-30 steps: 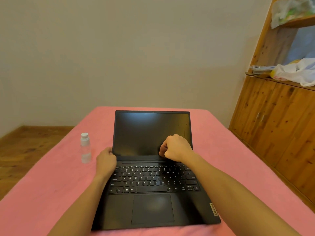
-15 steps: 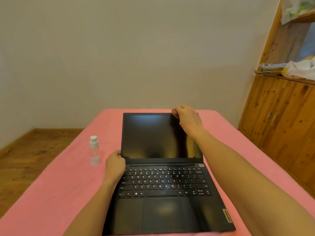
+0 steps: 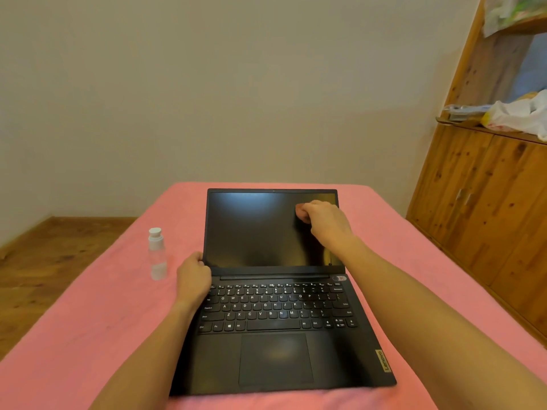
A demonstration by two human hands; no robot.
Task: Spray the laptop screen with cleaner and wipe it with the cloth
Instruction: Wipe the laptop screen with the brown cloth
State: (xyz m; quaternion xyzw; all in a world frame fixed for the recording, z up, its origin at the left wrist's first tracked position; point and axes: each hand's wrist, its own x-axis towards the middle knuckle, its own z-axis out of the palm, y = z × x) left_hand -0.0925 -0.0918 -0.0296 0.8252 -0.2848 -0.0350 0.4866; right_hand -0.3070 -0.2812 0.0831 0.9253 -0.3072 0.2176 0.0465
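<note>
One pink cloth [image 3: 301,213] bunched under right-hand fingers [image 3: 315,207] against upper-right screen [image 3: 254,229].

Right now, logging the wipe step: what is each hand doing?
Left hand: holds the laptop at the screen's lower left corner.
Right hand: curled against the screen, pinching something pinkish, likely the cloth.
</note>
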